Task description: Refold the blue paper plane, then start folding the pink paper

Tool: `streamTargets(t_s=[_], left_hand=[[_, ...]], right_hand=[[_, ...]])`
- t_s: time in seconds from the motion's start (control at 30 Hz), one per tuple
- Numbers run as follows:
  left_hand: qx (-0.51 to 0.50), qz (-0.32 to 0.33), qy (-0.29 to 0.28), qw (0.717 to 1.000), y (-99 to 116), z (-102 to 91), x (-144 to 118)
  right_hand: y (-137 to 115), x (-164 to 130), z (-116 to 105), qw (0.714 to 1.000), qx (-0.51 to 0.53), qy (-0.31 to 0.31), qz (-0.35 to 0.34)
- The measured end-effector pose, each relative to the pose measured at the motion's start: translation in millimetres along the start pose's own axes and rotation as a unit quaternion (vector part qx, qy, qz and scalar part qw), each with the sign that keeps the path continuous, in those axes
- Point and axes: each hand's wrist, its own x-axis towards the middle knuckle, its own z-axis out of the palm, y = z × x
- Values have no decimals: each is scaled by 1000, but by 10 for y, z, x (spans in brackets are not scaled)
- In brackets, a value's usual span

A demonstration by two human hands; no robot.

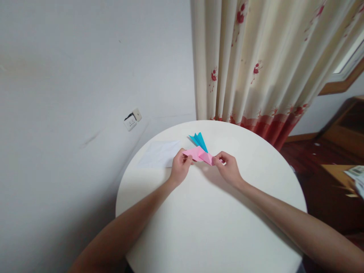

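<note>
A folded piece of pink paper [196, 153] is stretched between my two hands, just above the table. My left hand [181, 165] pinches its left end with thumb and fingers. At its right end, my right hand [227, 167] is closed on the paper in the same way. Creases run across the pink paper near its middle. Right behind it lies a blue folded paper plane [199, 141], its front end partly hidden by the pink paper. A white sheet of paper [159, 153] lies flat to the left, its right edge partly covered by my left hand.
The round white table [216, 220] stands close to the wall. On that wall is a power socket [130, 123]. A cream curtain [244, 68] with red flowers hangs behind the table. To the right, a wooden surface [337, 174] holds papers [355, 172].
</note>
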Motion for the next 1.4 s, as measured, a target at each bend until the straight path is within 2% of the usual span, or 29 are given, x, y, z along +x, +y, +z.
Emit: streamTargets(t_s=[0.13,0.3,0.4,0.6,0.83,0.97,1.07,1.23,1.4], left_hand=[[12,-27,-13,999,-53,31,-7],[-21,-48,-29,998,-91,115,-54],[-27,-71,-34,997,-105,164,-78],[-43,-105,-80,990,-114,173,-52],[111,-112,18,987,-159,89,-20],[65,-123,34,990,-158,82,10],[48,-122,48,990,-155,88,13],[23,-155,51,986,-189,95,-23],[1,-185,48,982,-215,105,-22]], right_hand=[[24,-41,15,999,-21,-22,-22],[15,-101,53,989,-105,-38,-94],[3,-117,74,984,-119,-46,-123],[17,-110,83,985,-118,-64,-108],[44,-137,122,992,-77,-75,-66],[10,-170,124,988,-76,-94,-91],[-35,-190,117,979,-89,-141,-115],[-74,-222,142,962,-124,-204,-132],[-68,-231,163,958,-123,-213,-148]])
